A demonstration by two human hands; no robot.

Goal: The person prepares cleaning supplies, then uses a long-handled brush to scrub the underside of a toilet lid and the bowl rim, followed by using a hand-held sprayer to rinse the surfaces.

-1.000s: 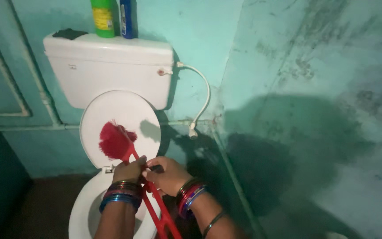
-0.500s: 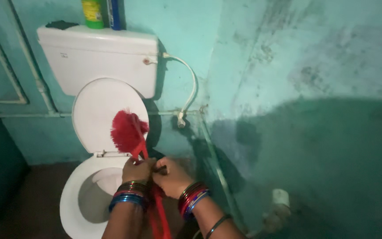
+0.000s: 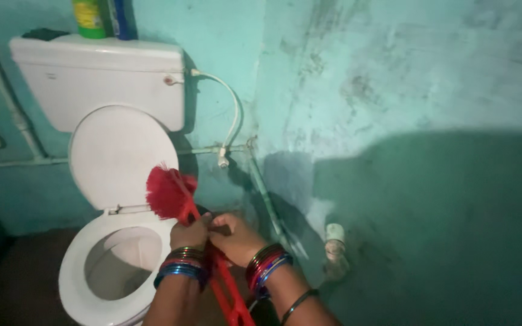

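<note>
Turquoise painted walls (image 3: 394, 90), stained with dark marks, closed the small room around a white toilet bowl (image 3: 74, 284), which serves as the landmark for all places below. At the far left, behind the bowl, thin pipes (image 3: 7, 162) ran along the wall. Above the bowl stood the white cistern (image 3: 92, 81), and on its top were a dark cloth (image 3: 45, 34), a green bottle (image 3: 89, 15) and a blue bottle (image 3: 119, 17), side by side. The round white lid (image 3: 119, 157) stood raised against the cistern, and the bowl under it was open.

Just at the right rim of the bowl, the left hand (image 3: 190, 232) was clenched around the red handle of a toilet brush (image 3: 170, 193). The red bristle head of the brush pointed up and left, in front of the lower edge of the lid, while the handle went down between both wrists to the bottom edge of the view. The right hand (image 3: 237, 238) touched the left one and was closed on the same handle; a small dark part showed between its fingers, but I cannot tell what it was. Both wrists carried many coloured bangles (image 3: 266, 265).

Right of the bowl, a white hose (image 3: 232, 124) curved down from the cistern to a pipe joint on the wall. Further right, low near the floor, a pale pipe stub (image 3: 335, 232) stood at the wall, in shadow.
</note>
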